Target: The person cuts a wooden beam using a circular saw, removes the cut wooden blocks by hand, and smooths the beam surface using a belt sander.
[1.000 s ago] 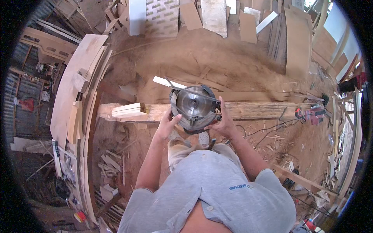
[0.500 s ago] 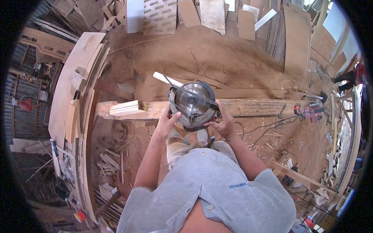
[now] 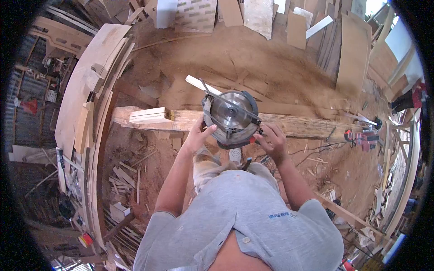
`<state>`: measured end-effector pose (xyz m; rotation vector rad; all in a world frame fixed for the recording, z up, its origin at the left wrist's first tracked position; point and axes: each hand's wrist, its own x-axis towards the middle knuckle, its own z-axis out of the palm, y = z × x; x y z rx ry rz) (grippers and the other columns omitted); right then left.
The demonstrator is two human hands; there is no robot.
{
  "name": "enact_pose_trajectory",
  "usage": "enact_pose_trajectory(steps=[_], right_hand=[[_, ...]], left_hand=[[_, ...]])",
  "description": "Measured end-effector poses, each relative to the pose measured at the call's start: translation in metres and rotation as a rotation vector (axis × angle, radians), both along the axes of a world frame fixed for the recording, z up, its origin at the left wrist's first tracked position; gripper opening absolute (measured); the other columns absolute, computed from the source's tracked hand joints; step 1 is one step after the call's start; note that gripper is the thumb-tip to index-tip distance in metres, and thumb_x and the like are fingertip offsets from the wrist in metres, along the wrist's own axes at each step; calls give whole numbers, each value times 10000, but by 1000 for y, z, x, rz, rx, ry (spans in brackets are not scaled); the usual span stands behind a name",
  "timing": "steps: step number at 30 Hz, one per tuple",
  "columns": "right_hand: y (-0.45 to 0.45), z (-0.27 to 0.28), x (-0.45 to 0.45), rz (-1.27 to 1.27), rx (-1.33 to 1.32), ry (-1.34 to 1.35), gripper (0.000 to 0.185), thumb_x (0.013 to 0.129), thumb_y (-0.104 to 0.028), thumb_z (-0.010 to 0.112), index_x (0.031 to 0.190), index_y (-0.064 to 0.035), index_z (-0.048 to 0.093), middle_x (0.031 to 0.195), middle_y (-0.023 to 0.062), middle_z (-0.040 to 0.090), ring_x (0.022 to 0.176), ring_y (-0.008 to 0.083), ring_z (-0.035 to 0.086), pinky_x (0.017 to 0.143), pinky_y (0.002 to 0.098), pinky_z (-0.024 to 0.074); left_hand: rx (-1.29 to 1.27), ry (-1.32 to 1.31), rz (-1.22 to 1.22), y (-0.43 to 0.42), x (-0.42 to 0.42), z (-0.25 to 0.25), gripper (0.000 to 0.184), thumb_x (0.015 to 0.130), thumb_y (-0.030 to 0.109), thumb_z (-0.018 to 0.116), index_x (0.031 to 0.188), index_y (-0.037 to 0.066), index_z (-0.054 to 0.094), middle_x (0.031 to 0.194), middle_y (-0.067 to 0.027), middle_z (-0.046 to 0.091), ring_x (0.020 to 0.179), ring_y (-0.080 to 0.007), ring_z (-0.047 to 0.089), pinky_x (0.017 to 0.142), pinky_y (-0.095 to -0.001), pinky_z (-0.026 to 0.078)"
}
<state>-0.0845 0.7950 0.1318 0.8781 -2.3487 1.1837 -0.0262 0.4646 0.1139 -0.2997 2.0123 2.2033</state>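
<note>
Centrally: circular saw (image 3: 232, 118), left hand (image 3: 198, 137) gripping; right hand (image 3: 274, 142) curled at saw's right edge, hold unclear. Apparent step: handling; next needs steady support.

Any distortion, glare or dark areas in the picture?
Head view: the lens seems to bow the long, pale wooden boards at left; head view: bright streaks gleam on the round, silver metal saw blade; head view: top right has a washed-out white patch, the far left is dim, and black borders hide the corners.
</note>
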Motion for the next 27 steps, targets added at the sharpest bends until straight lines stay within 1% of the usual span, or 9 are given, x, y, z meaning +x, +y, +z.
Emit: enact_pose_trajectory(steps=[7, 10, 13, 16, 18, 20, 22, 25, 27], right_hand=[[10, -18, 2, -16, 133, 53, 396, 893, -138, 863, 1237, 7, 731, 1076, 161, 743, 961, 356, 717, 814, 476, 583], [8, -21, 2, -40, 143, -132, 306, 974, -235, 803, 1162, 4, 766, 973, 169, 739, 881, 361, 710, 742, 454, 551], [-1, -18, 6, -102, 5, -478, 357, 1053, -341, 711, 1023, 6, 786, 829, 176, 713, 742, 333, 676, 678, 420, 510], [-6, -20, 6, -224, -59, -820, 476, 1097, -408, 641, 903, 9, 767, 718, 121, 685, 650, 262, 631, 642, 377, 489], [-15, -64, 5, -219, -464, -1039, 466, 1121, -430, 614, 965, -12, 747, 659, 51, 632, 615, 203, 610, 584, 368, 463], [-16, -62, 0, -211, -619, -1248, 468, 1136, -446, 592, 986, -26, 734, 641, 6, 606, 600, 163, 597, 552, 353, 452], [-9, -8, 0, -224, -507, -1469, 483, 1142, -456, 577, 968, -32, 727, 662, -16, 606, 606, 141, 591, 544, 332, 455], [-5, -17, 21, -174, -645, -1539, 396, 1116, -383, 642, 989, -17, 726, 703, 22, 630, 648, 167, 611, 580, 355, 496], [-11, -18, 52, -144, -147, -908, 363, 1050, -363, 695, 991, -10, 754, 838, 92, 709, 779, 265, 674, 705, 398, 542]], left_hand=[[-30, -29, 17, 0, 1, 0, 714, 1039, 182, 772, 1631, -12, 424, 1479, -105, 623, 1361, -193, 562, 1195, -368, 422], [-15, 11, 6, 2, -1, 3, 713, 1039, 164, 769, 1634, -15, 420, 1485, -104, 619, 1368, -190, 556, 1199, -366, 418], [9, 7, 20, 3, 1, 2, 717, 1037, 153, 769, 1637, -14, 415, 1499, -104, 609, 1377, -189, 549, 1203, -365, 416], [28, 0, 21, 1, 2, -5, 725, 1037, 146, 768, 1644, -10, 404, 1514, -106, 596, 1383, -188, 546, 1206, -362, 416], [54, -35, 22, 1, 2, -6, 731, 1038, 141, 765, 1651, -5, 393, 1522, -110, 588, 1385, -189, 546, 1206, -360, 418], [51, -10, 38, 2, 2, -7, 743, 1040, 144, 764, 1659, 0, 378, 1521, -113, 586, 1384, -190, 548, 1207, -366, 421], [54, -14, 35, 4, 2, -3, 754, 1040, 143, 765, 1665, 3, 367, 1517, -113, 584, 1380, -190, 551, 1203, -372, 429], [42, -40, 15, 2, 0, 5, 738, 1035, 138, 767, 1654, 6, 386, 1496, -104, 601, 1359, -192, 564, 1187, -379, 443], [12, -43, 16, -1, 1, 4, 690, 1030, 140, 765, 1624, 6, 439, 1461, -92, 636, 1331, -201, 582, 1174, -383, 447]])
